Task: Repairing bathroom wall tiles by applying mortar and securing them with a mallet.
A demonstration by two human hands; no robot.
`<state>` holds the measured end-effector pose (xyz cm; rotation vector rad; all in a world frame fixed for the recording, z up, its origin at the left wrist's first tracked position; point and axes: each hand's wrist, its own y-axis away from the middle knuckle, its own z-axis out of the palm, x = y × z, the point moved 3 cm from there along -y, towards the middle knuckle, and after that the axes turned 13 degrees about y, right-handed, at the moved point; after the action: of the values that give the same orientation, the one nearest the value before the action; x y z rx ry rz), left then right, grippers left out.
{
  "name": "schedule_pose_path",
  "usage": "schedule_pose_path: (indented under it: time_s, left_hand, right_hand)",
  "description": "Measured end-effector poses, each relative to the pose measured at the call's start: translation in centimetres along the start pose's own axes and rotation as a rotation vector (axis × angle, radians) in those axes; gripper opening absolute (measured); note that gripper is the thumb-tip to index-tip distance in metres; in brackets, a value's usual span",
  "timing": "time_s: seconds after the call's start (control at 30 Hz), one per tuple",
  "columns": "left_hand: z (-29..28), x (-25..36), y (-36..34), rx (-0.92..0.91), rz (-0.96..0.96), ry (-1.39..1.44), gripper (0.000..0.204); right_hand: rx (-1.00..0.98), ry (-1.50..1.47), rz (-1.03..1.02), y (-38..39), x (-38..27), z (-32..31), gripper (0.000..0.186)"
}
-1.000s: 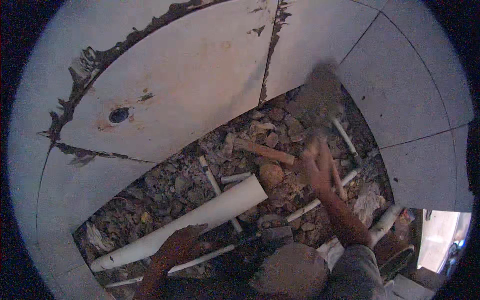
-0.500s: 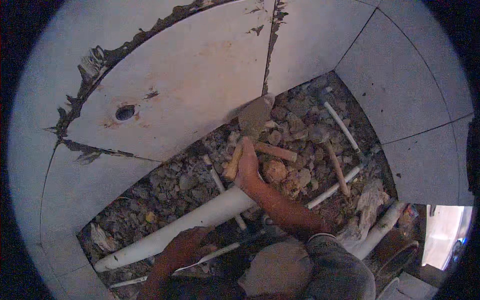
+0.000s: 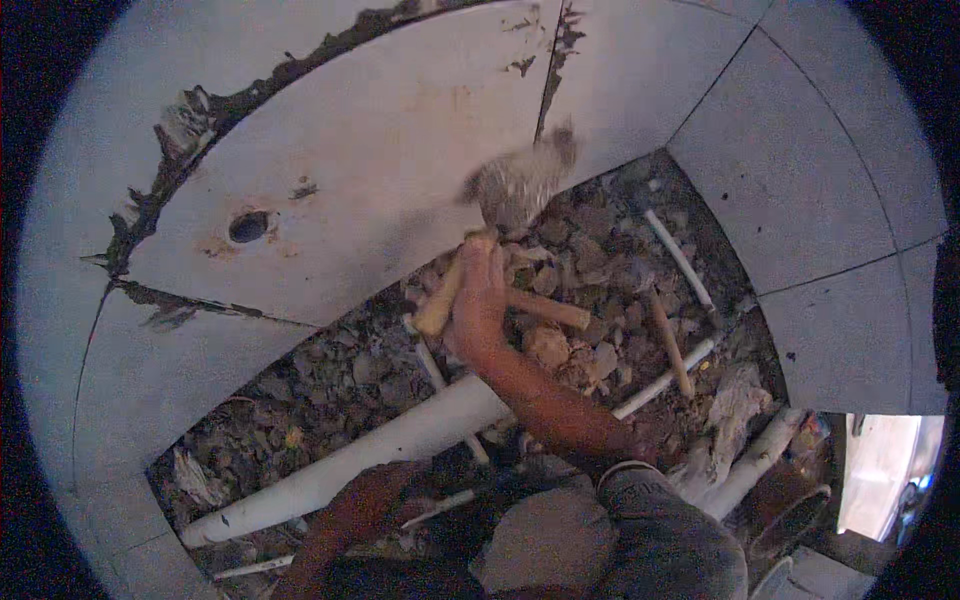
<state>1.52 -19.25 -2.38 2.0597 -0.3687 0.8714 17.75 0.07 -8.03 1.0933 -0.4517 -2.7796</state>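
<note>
— What's different from a second ago?

— My right hand (image 3: 478, 290) has swung the hammer (image 3: 515, 190) across from the right of the rubble pit (image 3: 330, 380) to its middle, up by the slab edge (image 3: 400, 270).

— And the head?

— Blurred, higher than half a second back. My right arm reaches out further.

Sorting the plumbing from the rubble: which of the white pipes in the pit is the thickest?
The big white pipe lying diagonally across the rubble beside the left hand. It is far fatter than the thin white pipes farther right.
</note>
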Motion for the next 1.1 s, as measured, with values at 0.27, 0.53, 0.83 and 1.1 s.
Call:
schedule_pose_path:
  time_s: [0.27, 0.53, 0.83, 1.1]
  left_hand:
    - [-0.1, 0.4, 0.2, -0.047, 0.028, 0.028, 0.055]
    - [-0.3, 2.3, -0.7, -0.080, 0.003, 0.104, 0.055]
    - [-0.2, 2.1, 0.4, -0.024, 0.023, 0.069, 0.057]
    - [0.4, 0.8, 0.8, 0.048, 0.070, -0.100, 0.059]
  right_hand:
    - [0.092, 0.563, -0.153, 1.4, -3.6, 1.3, 0.043]
    - [0.168, 0.908, -0.293, -0.2, 0.9, -5.3, 0.052]
    - [0.339, 0.999, -0.519, -4.6, -11.4, -6.0, 0.061]
    - [0.284, 1.365, -0.833, -6.0, -15.9, -9.0, 0.052]
